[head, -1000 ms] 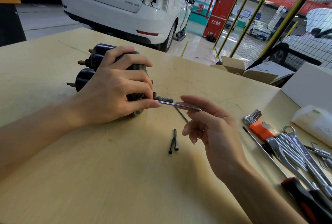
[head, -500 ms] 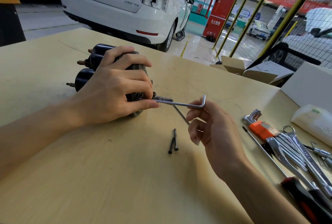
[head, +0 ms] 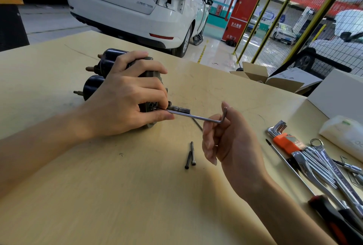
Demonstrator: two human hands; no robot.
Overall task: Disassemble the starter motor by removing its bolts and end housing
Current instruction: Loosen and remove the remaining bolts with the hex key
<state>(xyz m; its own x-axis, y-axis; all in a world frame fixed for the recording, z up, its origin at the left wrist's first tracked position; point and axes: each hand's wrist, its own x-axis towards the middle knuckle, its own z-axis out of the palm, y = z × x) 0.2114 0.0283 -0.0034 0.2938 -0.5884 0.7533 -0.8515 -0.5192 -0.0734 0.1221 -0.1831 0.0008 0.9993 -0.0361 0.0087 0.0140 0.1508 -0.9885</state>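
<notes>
The dark starter motor (head: 94, 85) lies on its side on the wooden table (head: 98, 195), left of centre. My left hand (head: 125, 97) wraps over its end housing and hides most of it. A thin L-shaped hex key (head: 198, 116) runs from a bolt at the housing's near face out to the right. Its short bent end points up, pinched in the fingertips of my right hand (head: 225, 138). Two long removed bolts (head: 191, 155) lie side by side on the table just left of my right hand.
A hex key set in an orange holder (head: 284, 140) and several chrome wrenches (head: 324, 168) lie at the right edge, with a red-and-black handled tool (head: 334, 219) nearer me. A white box (head: 337, 95) and cardboard boxes (head: 271, 78) stand at the far right. A white car is parked beyond the table.
My right hand has turned the hex key: its short arm, lying flat a second ago, now stands upright. My left hand and the motor have stayed put.
</notes>
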